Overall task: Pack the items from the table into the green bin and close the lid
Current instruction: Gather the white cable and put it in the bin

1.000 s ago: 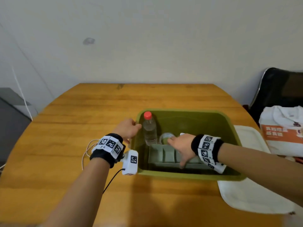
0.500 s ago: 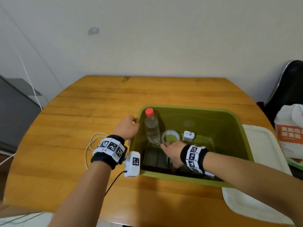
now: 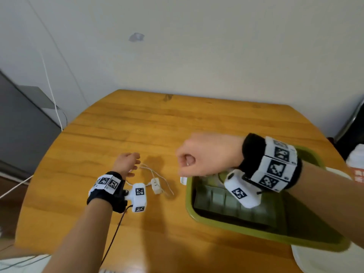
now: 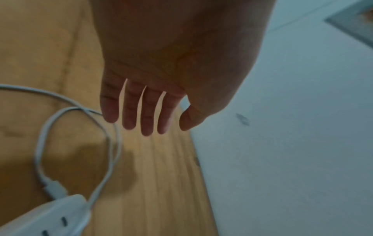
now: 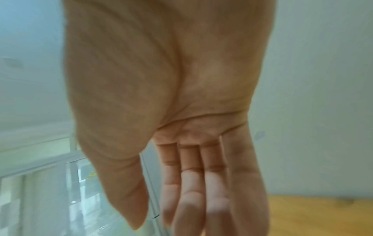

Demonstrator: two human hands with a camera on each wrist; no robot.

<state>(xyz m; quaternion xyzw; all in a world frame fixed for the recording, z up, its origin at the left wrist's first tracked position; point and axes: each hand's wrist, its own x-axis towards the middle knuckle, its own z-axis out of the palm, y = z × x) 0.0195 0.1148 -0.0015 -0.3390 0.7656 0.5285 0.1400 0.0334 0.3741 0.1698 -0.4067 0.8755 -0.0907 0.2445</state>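
power strip (image 3: 156, 185) with coiled white cord (image 3: 151, 171) lay on surface (image 3: 122, 123), 9 o'clock of green bin (image 3: 190, 205). left hand (image 3: 126, 163) spread, empty, just above cord. light, floppy; best gathered by strip body plus loops.

The place looks like a plain room in a home. A round-edged wooden surface (image 3: 157, 123) with a honey-coloured finish stands against a bare off-white wall (image 3: 197, 46) that carries one small scuff mark (image 3: 136, 37). A thin white cable (image 3: 50, 91) runs down the wall to the left, beside a grey cabinet (image 3: 21, 123). A dark chair (image 3: 352, 123) stands at the far right edge with a white printed bag (image 3: 356, 164) near it. The right wrist view shows a window (image 5: 46, 183) with white frames, blurred.
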